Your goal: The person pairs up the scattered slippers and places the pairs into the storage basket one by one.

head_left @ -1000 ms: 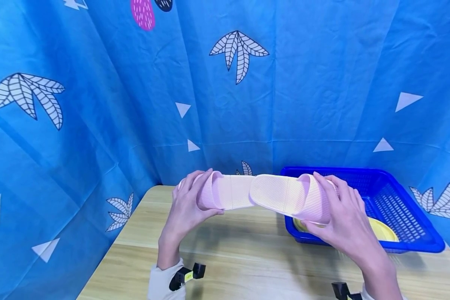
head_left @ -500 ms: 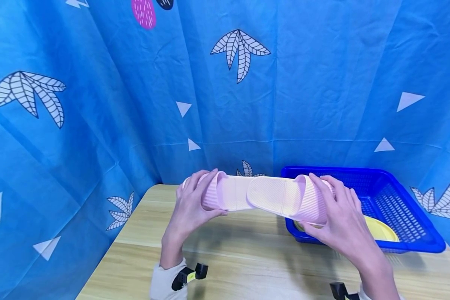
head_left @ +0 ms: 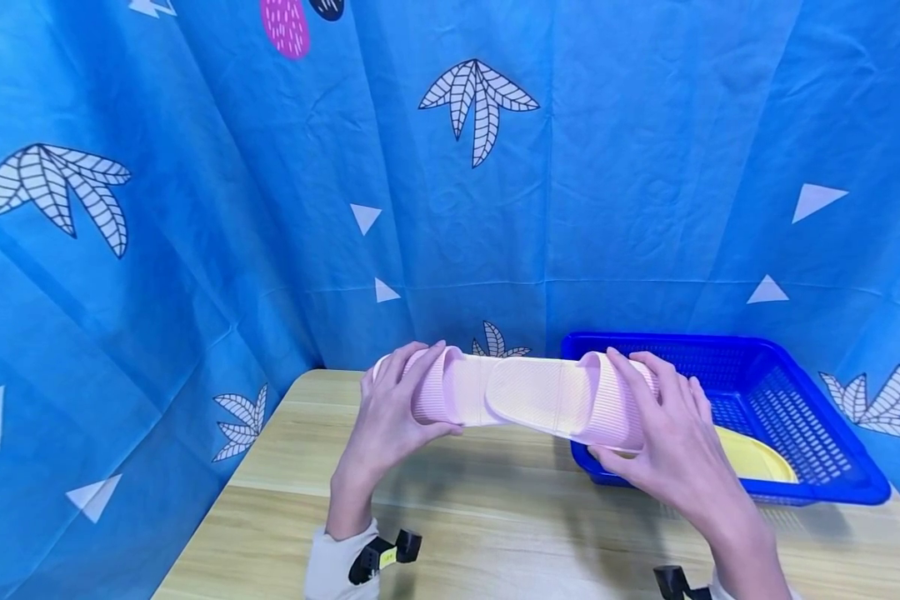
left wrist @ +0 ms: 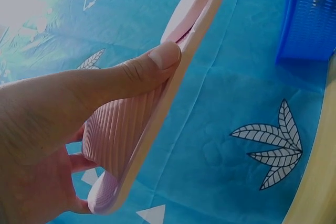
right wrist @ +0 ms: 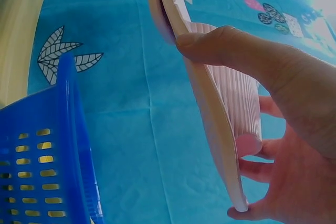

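Note:
Two pale pink slide slippers are held up above the table, heel ends overlapping in the middle. My left hand (head_left: 390, 417) grips the left slipper (head_left: 468, 387) around its ribbed strap, thumb along the near sole edge. In the left wrist view that thumb presses the edge of the sole, and the other fingers are behind the strap. The right slipper (head_left: 543, 392) lies in front of the left one's heel. My right hand (head_left: 671, 442) grips it by the strap end, with thumb on the sole's edge and fingers spread over the far side, as the right wrist view shows.
A blue perforated plastic basket (head_left: 832, 492) stands at the right of the wooden table (head_left: 285, 517). Inside it lies a yellow slipper-like item (head_left: 757, 458), partly hidden by my right hand. A blue patterned curtain (head_left: 645, 167) hangs behind and to the left.
Both hands have drawn slightly closer together, the left one moving right and the right one moving left. The slippers' heels now overlap more.

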Tool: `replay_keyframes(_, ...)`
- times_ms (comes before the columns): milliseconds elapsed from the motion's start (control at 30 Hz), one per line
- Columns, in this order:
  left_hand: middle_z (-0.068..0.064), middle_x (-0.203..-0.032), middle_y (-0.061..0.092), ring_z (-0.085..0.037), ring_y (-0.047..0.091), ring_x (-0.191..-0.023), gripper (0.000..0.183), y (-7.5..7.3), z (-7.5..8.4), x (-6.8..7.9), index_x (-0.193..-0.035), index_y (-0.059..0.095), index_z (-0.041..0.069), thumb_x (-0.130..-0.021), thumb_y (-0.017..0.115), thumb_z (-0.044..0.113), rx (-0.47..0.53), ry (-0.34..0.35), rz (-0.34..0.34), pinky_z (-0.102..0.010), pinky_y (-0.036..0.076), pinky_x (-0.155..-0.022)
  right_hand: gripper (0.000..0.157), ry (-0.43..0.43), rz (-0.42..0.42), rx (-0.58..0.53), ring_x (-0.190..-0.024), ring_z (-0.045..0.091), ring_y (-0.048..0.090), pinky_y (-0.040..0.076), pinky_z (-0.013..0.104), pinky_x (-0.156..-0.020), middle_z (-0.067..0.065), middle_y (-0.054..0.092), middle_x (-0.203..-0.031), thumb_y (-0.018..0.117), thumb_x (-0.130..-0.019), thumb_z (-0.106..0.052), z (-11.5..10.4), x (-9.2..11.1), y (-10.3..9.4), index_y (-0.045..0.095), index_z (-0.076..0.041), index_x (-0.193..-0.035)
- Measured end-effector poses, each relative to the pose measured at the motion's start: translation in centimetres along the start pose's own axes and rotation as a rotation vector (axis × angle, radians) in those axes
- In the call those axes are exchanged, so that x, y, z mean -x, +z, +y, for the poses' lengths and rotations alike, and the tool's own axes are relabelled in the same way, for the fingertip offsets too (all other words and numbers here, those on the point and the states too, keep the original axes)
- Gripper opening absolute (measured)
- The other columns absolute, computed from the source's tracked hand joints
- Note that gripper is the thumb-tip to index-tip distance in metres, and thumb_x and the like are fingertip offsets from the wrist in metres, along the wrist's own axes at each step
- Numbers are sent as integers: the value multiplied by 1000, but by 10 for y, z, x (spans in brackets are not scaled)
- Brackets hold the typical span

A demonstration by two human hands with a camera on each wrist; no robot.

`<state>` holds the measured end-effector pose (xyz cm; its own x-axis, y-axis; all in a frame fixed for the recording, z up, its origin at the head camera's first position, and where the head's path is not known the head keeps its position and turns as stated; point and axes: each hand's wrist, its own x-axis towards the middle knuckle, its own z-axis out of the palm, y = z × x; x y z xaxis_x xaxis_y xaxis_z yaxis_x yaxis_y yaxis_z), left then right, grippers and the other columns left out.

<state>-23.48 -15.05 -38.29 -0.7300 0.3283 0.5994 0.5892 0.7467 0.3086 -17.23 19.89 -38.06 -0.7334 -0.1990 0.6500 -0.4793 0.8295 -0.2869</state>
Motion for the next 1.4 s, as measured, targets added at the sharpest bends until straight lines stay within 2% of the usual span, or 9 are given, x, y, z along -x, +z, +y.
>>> replay_keyframes(333,-6,-146,51,-27,43,-135,109,3,4,0,-153,48,28,-59,100,44,-9,24,-5,-62,31,-105,114,-10,-23,-5,-130,43,42,28,81,-99,20,48,-144,96,-59,-34,-5,0,1,40,-21,-158)
replay_keyframes(500,-5,-146,50,-25,42,-136,108,4,7,-1,-154,47,29,-61,100,44,-1,26,-17,-63,30,-106,113,-29,-24,-7,-131,42,42,30,76,-100,19,48,-145,95,-60,-35,-6,-1,3,40,-18,-158)
replay_keyframes(733,-6,-144,52,-27,44,-134,108,8,11,-1,-153,48,28,-60,99,46,4,74,-1,-63,32,-104,112,-54,-22,-5,-132,42,44,32,71,-99,18,49,-147,96,-59,-35,-9,-1,6,43,-16,-155)
replay_keyframes(900,-5,-144,52,-26,43,-135,108,9,12,-2,-153,49,27,-59,100,46,12,69,-8,-62,32,-105,114,-51,-39,-4,-133,42,44,34,72,-98,15,48,-149,98,-57,-33,-12,-1,8,44,-18,-155)
replay_keyframes(1100,-5,-143,52,-26,44,-133,109,11,14,-2,-153,49,27,-59,100,46,5,81,-9,-61,32,-104,117,-24,-67,5,-132,41,43,40,69,-89,15,45,-150,99,-57,-33,-15,-2,10,40,-25,-158)
replay_keyframes(1267,-4,-143,52,-24,44,-135,109,12,14,-2,-154,47,27,-60,100,47,-9,79,-25,-62,32,-105,119,-13,-84,26,-132,41,43,40,67,-86,16,44,-150,100,-58,-35,-19,-2,12,38,-26,-159)
replay_keyframes(1400,-4,-143,52,-23,43,-135,109,12,15,-1,-154,47,28,-60,99,47,-15,70,-29,-62,31,-106,120,-30,-91,38,-130,40,44,42,63,-84,16,44,-150,100,-57,-31,-20,-1,13,37,-25,-159)
